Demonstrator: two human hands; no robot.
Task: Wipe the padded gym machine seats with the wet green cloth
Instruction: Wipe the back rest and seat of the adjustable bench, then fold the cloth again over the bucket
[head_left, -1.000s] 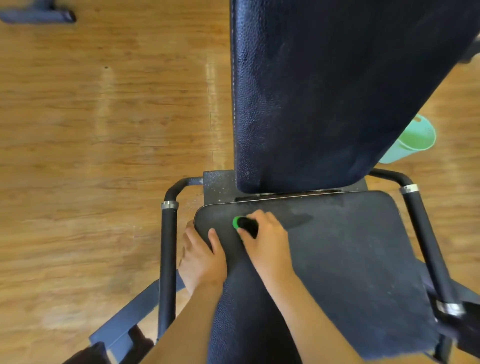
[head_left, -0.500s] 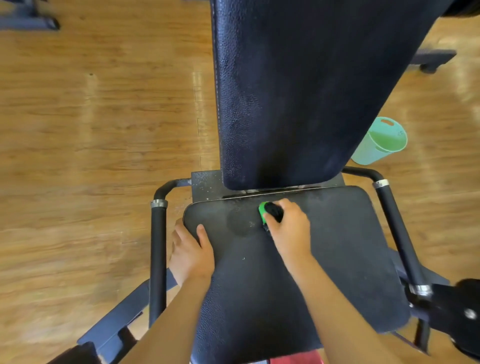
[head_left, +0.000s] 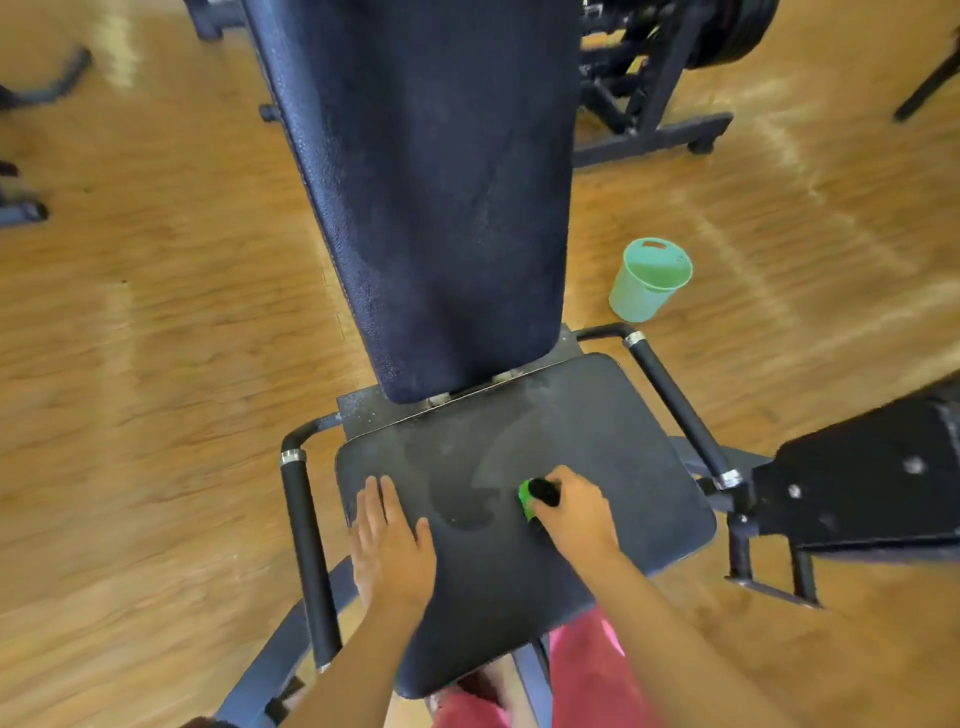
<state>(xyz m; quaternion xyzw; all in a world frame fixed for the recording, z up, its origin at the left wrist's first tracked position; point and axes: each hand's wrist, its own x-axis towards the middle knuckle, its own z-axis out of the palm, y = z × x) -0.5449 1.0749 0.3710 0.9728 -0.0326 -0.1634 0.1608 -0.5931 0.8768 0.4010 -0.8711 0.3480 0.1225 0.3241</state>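
Note:
The dark padded seat (head_left: 597, 441) of a gym machine lies in front of me, with its tall dark backrest (head_left: 441, 197) rising behind it. My right hand (head_left: 576, 512) grips a bunched green and black cloth (head_left: 535, 496) and presses it on the middle of the seat. A curved wet streak shows on the pad just left of the cloth. My left hand (head_left: 389, 545) rests flat on the seat's left part, fingers straight.
Black padded handles (head_left: 306, 545) (head_left: 675, 410) flank the seat. A light green bucket (head_left: 649, 280) stands on the wooden floor to the right of the backrest. Other machine frames (head_left: 649, 93) stand behind, and a black machine part (head_left: 857, 478) juts in at right.
My right hand has carried the cloth from the seat's back left corner rightward and then toward me, leaving wet marks. My left hand has moved from the seat's left edge onto the pad.

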